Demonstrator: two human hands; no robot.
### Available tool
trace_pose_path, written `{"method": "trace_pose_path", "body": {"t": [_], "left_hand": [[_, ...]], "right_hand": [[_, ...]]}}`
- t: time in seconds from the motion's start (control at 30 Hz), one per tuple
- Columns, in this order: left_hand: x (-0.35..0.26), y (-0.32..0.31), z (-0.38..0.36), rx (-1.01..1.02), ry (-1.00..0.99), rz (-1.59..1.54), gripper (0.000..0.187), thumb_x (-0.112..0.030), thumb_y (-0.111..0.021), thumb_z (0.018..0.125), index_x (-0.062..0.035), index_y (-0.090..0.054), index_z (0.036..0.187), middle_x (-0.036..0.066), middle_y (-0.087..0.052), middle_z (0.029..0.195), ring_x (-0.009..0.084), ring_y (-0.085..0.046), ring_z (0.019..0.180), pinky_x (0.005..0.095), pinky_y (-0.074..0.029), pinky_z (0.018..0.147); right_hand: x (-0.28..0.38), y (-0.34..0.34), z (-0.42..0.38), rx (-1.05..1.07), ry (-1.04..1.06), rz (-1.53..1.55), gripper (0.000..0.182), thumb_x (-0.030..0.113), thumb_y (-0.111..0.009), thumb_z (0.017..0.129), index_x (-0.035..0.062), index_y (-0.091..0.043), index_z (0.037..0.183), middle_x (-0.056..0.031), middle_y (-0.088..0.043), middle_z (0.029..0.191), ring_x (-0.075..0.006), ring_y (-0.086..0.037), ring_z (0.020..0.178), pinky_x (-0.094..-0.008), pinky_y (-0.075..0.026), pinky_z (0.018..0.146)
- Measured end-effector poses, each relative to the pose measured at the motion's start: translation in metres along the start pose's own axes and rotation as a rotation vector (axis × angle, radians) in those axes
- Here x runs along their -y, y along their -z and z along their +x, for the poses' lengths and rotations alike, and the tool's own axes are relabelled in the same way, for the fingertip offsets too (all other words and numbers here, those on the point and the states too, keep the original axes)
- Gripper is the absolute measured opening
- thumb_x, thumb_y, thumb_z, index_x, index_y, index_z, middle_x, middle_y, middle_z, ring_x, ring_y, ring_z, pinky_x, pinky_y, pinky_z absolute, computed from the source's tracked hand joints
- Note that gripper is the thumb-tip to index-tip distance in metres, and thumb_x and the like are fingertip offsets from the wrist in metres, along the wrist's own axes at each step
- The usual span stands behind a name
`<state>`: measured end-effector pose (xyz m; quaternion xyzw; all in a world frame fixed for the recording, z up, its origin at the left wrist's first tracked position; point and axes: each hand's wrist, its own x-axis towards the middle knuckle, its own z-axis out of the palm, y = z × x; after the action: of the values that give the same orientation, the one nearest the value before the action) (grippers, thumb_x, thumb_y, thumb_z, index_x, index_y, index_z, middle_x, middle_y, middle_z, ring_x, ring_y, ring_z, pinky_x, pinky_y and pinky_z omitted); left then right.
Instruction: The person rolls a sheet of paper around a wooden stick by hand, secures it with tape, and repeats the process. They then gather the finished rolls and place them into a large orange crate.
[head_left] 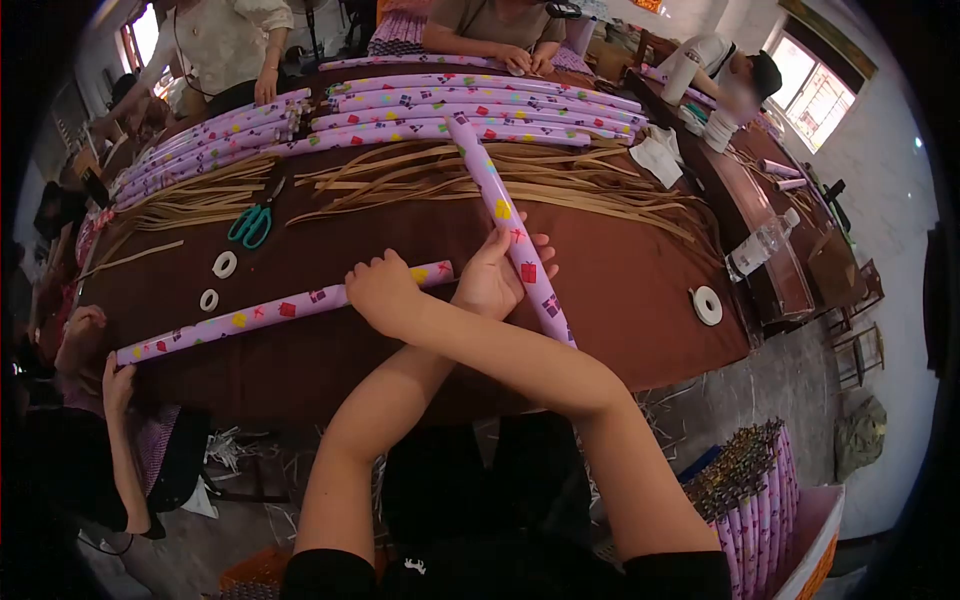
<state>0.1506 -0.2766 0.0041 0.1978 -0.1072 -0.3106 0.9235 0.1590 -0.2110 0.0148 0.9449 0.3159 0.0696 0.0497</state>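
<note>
My forearms cross, the right one lying over the left. My left hand (490,278), palm up, holds a lilac tube (503,210) printed with gift boxes and bows; the thumb rests on one side and the fingertips show past the other. This tube slants upward, its far end over the brown strips. My right hand (383,290) is closed over a second lilac tube (255,316) of the same print, which lies nearly level toward the left. At that tube's left end, another person's hand (118,383) touches it.
Rows of similar tubes (480,108) lie at the back, with brown strips (400,180) before them. Teal-handled scissors (250,226), white tape rolls (707,306) and a plastic bottle (762,244) are on the brown cloth. A box of tubes (820,535) stands lower right. Several people surround the table.
</note>
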Motion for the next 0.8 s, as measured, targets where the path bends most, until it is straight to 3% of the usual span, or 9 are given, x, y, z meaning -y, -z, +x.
{"method": "trace_pose_path", "body": {"t": [0.07, 0.13, 0.27, 0.33, 0.4, 0.53, 0.6, 0.73, 0.8], "left_hand": [[0.002, 0.005, 0.002, 0.016, -0.001, 0.0, 0.04, -0.033, -0.044, 0.104, -0.0133, -0.042, 0.138, 0.015, -0.059, 0.116, 0.0299, -0.059, 0.11, 0.0545, -0.047, 0.1], [0.003, 0.006, 0.003, 0.03, -0.003, 0.001, 0.039, -0.033, -0.044, 0.104, -0.0132, -0.043, 0.138, 0.015, -0.059, 0.116, 0.0295, -0.059, 0.11, 0.0544, -0.047, 0.1], [0.001, -0.001, -0.002, -0.037, -0.016, 0.078, 0.039, -0.034, -0.046, 0.104, -0.0141, -0.043, 0.137, 0.014, -0.059, 0.115, 0.0279, -0.059, 0.109, 0.0523, -0.051, 0.096], [0.0, 0.01, -0.004, 0.073, -0.038, -0.007, 0.042, -0.036, -0.051, 0.102, -0.0144, -0.044, 0.137, 0.012, -0.06, 0.113, 0.0259, -0.061, 0.105, 0.0491, -0.054, 0.091], [-0.015, -0.021, -0.018, -0.133, 0.022, 0.115, 0.043, -0.037, -0.052, 0.101, -0.0148, -0.044, 0.138, 0.011, -0.06, 0.113, 0.0244, -0.061, 0.103, 0.0474, -0.054, 0.09], [-0.009, 0.005, -0.002, -0.011, -0.051, 0.003, 0.027, -0.031, -0.055, 0.1, -0.0176, -0.05, 0.124, 0.009, -0.062, 0.102, 0.0231, -0.062, 0.092, 0.0427, -0.054, 0.081], [-0.011, 0.006, -0.001, -0.068, -0.071, 0.03, 0.021, -0.029, -0.055, 0.1, -0.016, -0.048, 0.115, 0.007, -0.061, 0.098, 0.0224, -0.062, 0.088, 0.0424, -0.053, 0.08], [-0.016, 0.012, 0.009, -0.201, -0.108, 0.088, 0.021, -0.031, -0.061, 0.095, -0.0159, -0.052, 0.107, 0.005, -0.061, 0.091, 0.0216, -0.061, 0.084, 0.0384, -0.054, 0.074], [-0.019, 0.018, 0.012, -0.232, -0.046, 0.033, 0.021, -0.03, -0.064, 0.093, -0.0139, -0.055, 0.102, 0.004, -0.061, 0.086, 0.0206, -0.062, 0.082, 0.0368, -0.055, 0.07]], "right_hand": [[-0.007, 0.011, -0.003, -0.096, 0.021, -0.057, 0.027, 0.014, -0.064, 0.078, 0.0045, -0.064, 0.103, -0.007, -0.063, 0.09, -0.0221, -0.062, 0.086, -0.039, -0.044, 0.075], [-0.017, 0.03, -0.01, -0.537, 0.051, -0.072, 0.033, 0.015, -0.063, 0.077, 0.004, -0.064, 0.108, -0.0066, -0.061, 0.088, -0.0207, -0.059, 0.082, -0.0357, -0.044, 0.072], [-0.018, 0.093, -0.041, -0.705, 0.143, -0.046, 0.038, 0.017, -0.063, 0.076, 0.0034, -0.063, 0.112, -0.0054, -0.058, 0.087, -0.0207, -0.057, 0.081, -0.033, -0.043, 0.068], [-0.014, 0.121, -0.084, -0.595, 0.116, -0.131, 0.044, 0.019, -0.063, 0.077, 0.0034, -0.062, 0.118, -0.0041, -0.057, 0.088, -0.0205, -0.056, 0.083, -0.0332, -0.044, 0.067], [-0.028, 0.14, -0.133, -0.464, 0.132, -0.122, 0.048, 0.019, -0.066, 0.075, 0.0038, -0.061, 0.121, -0.0039, -0.056, 0.087, -0.0211, -0.056, 0.08, -0.0342, -0.045, 0.064], [-0.084, 0.14, -0.219, -0.24, -0.01, 0.274, 0.05, 0.012, -0.071, 0.073, 0.0039, -0.061, 0.121, -0.0065, -0.059, 0.082, -0.025, -0.061, 0.076, -0.0376, -0.051, 0.063], [-0.091, 0.128, -0.268, -0.085, -0.197, 0.478, 0.05, 0.012, -0.074, 0.078, 0.0028, -0.06, 0.125, -0.0077, -0.062, 0.083, -0.0214, -0.062, 0.074, -0.0335, -0.05, 0.064], [-0.084, 0.072, -0.355, 0.054, -0.827, 1.441, 0.04, 0.017, -0.064, 0.095, -0.0018, -0.057, 0.13, -0.006, -0.066, 0.092, -0.0082, -0.057, 0.077, -0.0265, -0.046, 0.065], [-0.074, 0.061, -0.376, -0.037, -0.89, 1.596, 0.039, 0.018, -0.061, 0.097, -0.0022, -0.056, 0.13, -0.0038, -0.063, 0.086, -0.0086, -0.056, 0.072, -0.0255, -0.046, 0.064]]}}
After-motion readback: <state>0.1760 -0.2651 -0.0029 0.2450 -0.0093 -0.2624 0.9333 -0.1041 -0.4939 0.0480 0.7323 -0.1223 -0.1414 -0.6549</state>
